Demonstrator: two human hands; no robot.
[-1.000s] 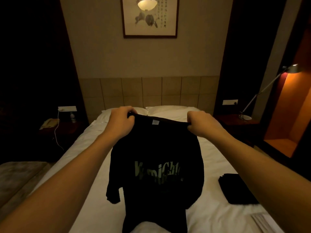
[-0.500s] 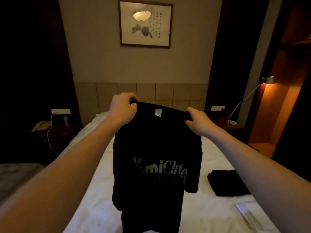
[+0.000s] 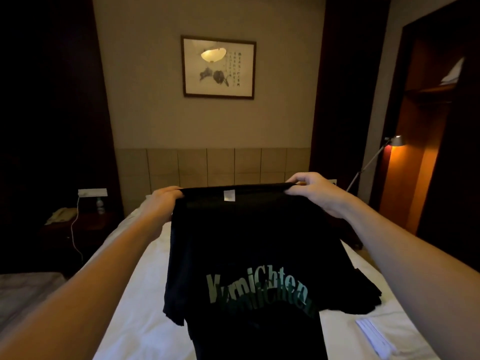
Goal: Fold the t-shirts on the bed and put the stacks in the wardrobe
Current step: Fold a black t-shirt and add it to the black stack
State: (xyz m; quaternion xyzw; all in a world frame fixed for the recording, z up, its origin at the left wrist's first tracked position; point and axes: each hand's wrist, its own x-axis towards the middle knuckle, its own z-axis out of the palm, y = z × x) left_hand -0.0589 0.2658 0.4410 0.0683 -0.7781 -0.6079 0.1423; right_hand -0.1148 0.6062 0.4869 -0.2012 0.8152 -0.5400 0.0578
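Note:
A black t-shirt point(image 3: 241, 245) with green lettering on its chest hangs in the air above the white bed point(image 3: 137, 302). My left hand point(image 3: 162, 203) grips its left shoulder and my right hand point(image 3: 314, 190) pinches its right shoulder, so the neckline with a white label is stretched between them. The shirt's lower part drops out of the frame. A folded black stack point(image 3: 368, 294) lies on the bed at the right, partly hidden behind the held shirt. The open wardrobe point(image 3: 426, 152) stands lit at the far right.
A white paper point(image 3: 374, 336) lies on the bed near the right front. A dark nightstand point(image 3: 78, 229) at the left carries a phone, a bottle and a cable. A floor lamp point(image 3: 396, 141) stands by the wardrobe. A padded headboard point(image 3: 207, 165) backs the bed.
Both hands have moved apart and pulled the neckline taut. The shirt has spread wider and its lettering shows more fully. The view has tilted upward.

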